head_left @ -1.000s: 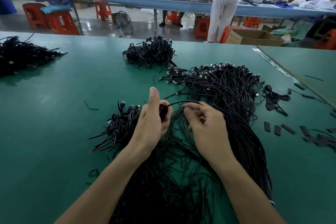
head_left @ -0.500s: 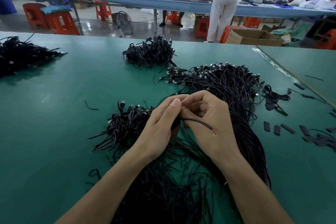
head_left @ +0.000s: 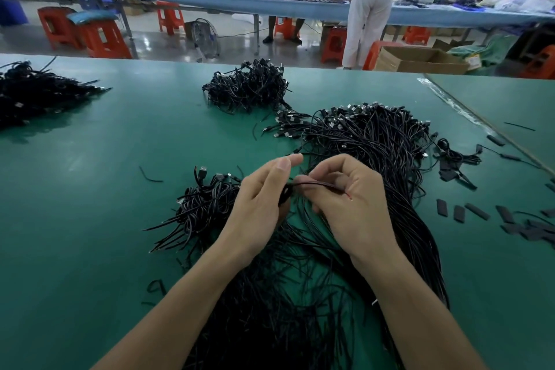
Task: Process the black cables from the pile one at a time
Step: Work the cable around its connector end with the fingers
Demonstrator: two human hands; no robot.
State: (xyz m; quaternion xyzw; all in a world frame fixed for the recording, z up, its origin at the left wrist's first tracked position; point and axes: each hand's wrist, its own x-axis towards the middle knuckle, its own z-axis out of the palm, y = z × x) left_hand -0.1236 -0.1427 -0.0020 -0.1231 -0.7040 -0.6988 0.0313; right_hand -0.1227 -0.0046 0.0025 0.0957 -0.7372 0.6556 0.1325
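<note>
Both hands meet above the near part of the large pile of black cables (head_left: 375, 159), which spreads from the middle of the green counter (head_left: 90, 189) down toward the person. The left hand (head_left: 258, 204) has its fingers (head_left: 285, 164) drawn together, thumb and forefinger reaching up, and it grips something small and dark at the palm side; it may be a short sleeve on the cable, but the hand covers too much to tell. The right hand (head_left: 351, 207) has its fingers (head_left: 327, 165) curled in and pinches a single cable (head_left: 321, 184) that runs across from the left hand. The cable's loose end lies over the back of the right hand and shows a red tip (head_left: 348, 196).

Just left of the left hand sits a smaller bundle of cables (head_left: 207, 204), plug ends up and cut ends fanned toward the near edge. Farther back on the counter lies a tangled heap (head_left: 249, 87), and another heap (head_left: 39, 93) lies at the far left. To the right of the large pile, flat black strips (head_left: 459, 213) are scattered on the counter.

Beyond the counter stand orange stools (head_left: 102, 36), a floor fan (head_left: 205, 39), an open cardboard box (head_left: 420, 58) and a person in white trousers (head_left: 369, 9) at a long blue table (head_left: 210, 0).
</note>
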